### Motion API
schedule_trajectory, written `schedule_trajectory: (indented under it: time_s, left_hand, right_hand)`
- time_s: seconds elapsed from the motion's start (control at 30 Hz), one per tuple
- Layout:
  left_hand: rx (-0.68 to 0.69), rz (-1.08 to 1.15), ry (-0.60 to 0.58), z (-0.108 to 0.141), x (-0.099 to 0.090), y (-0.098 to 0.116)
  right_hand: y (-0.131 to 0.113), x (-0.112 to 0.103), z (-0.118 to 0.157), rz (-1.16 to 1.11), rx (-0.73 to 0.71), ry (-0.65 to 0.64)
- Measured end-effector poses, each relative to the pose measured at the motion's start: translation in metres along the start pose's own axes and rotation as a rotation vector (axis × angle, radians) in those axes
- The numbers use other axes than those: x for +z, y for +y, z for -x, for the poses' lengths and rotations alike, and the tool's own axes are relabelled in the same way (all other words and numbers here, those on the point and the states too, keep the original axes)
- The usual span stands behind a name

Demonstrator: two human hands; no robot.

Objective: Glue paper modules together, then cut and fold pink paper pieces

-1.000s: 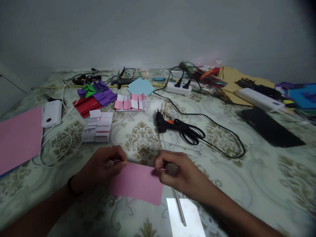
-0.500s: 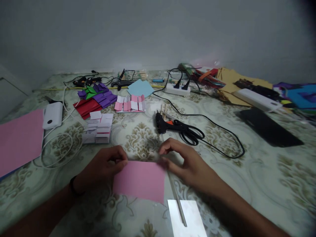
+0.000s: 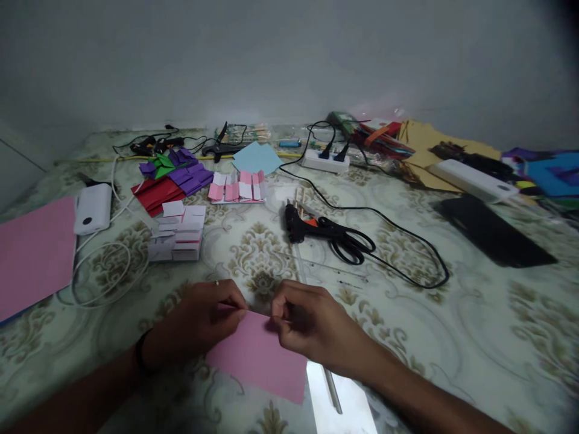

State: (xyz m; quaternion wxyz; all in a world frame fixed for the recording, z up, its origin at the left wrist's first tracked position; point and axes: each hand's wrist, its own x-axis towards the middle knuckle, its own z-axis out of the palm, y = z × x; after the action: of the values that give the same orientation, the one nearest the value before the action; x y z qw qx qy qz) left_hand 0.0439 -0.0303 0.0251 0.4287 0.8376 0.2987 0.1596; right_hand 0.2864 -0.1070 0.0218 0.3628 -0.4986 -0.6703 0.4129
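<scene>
A pink sheet of paper [image 3: 265,361] is held by its far edge between my two hands, tilted a little down to the right. My left hand [image 3: 205,316] pinches it near the far left corner. With thumb and fingers closed, my right hand [image 3: 310,319] grips the same edge right of the middle. Just right of the sheet, a white paper [image 3: 341,398] lies on the patterned tablecloth. A thin grey rod [image 3: 333,392] rests across it, its far part hidden behind my right hand.
Beyond my hands lie a black glue gun [image 3: 296,226] and black-handled scissors [image 3: 355,244], with a cord looping right. Folded white papers [image 3: 181,235], purple papers [image 3: 192,178] and a power strip [image 3: 325,161] sit farther back. A black phone-like slab [image 3: 495,232] is at right.
My right hand has closed on the far edge of the pink paper and moved left. Both hands and the sheet have come slightly nearer, and the sheet is now tilted.
</scene>
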Motion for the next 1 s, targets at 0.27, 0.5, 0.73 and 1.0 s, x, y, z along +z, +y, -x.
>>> schedule_trajectory:
  time_s: [0.27, 0.5, 0.73, 1.0]
  left_hand:
    - [0.157, -0.232, -0.009, 0.005, 0.012, 0.007]
    - [0.161, -0.223, -0.052, 0.009, 0.018, 0.010]
    - [0.110, -0.170, -0.070, 0.007, 0.017, 0.013]
    - [0.002, -0.036, -0.073, 0.004, 0.001, 0.009]
  right_hand:
    - [0.002, 0.014, 0.003, 0.134, -0.109, -0.012]
    - [0.001, 0.023, 0.005, 0.273, -0.230, -0.016]
    - [0.001, 0.021, 0.006, 0.242, -0.235, -0.016]
    - [-0.001, 0.009, 0.003, 0.131, -0.189, 0.015]
